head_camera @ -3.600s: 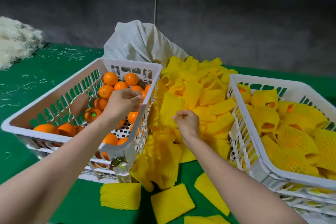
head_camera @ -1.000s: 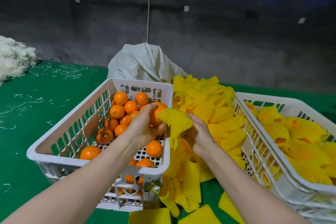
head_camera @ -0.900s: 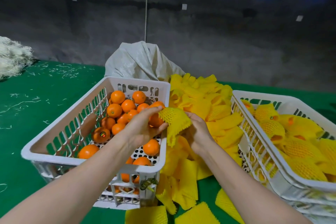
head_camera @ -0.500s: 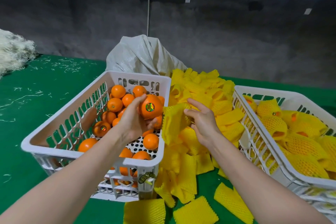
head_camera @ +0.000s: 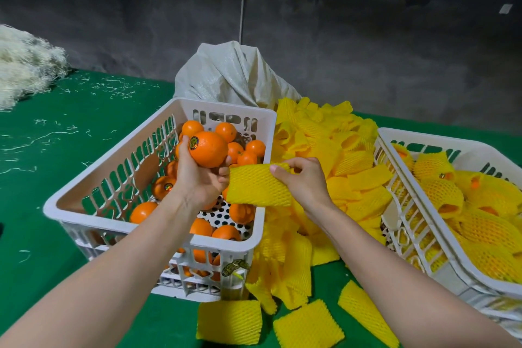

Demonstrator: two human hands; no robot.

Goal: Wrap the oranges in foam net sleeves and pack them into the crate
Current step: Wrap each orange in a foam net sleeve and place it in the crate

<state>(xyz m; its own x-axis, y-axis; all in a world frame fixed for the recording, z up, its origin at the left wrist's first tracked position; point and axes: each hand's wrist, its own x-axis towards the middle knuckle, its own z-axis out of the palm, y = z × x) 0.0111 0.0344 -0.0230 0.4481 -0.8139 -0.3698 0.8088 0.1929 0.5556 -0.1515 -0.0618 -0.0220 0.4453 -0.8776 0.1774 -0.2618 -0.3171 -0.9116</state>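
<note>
My left hand (head_camera: 197, 178) holds a stickered orange (head_camera: 208, 149) up above the left white crate (head_camera: 84, 215), which contains several loose oranges (head_camera: 243, 212). Its lower fingers also touch the left edge of a yellow foam net sleeve (head_camera: 258, 185). My right hand (head_camera: 303, 181) pinches that sleeve's upper right edge, holding it flat just right of the orange. A white crate on the right (head_camera: 401, 144) holds several oranges wrapped in yellow sleeves (head_camera: 435, 192).
A heap of yellow foam sleeves (head_camera: 333, 150) lies between the two crates, with loose ones (head_camera: 228, 322) on the green tabletop (head_camera: 70, 127) near me. A grey woven sack (head_camera: 231, 73) stands behind the left crate. White fibre scraps (head_camera: 25, 65) are piled far left.
My left hand raised the orange higher and slightly left. The sleeve swung from hanging down to lying sideways between both hands, below and right of the orange.
</note>
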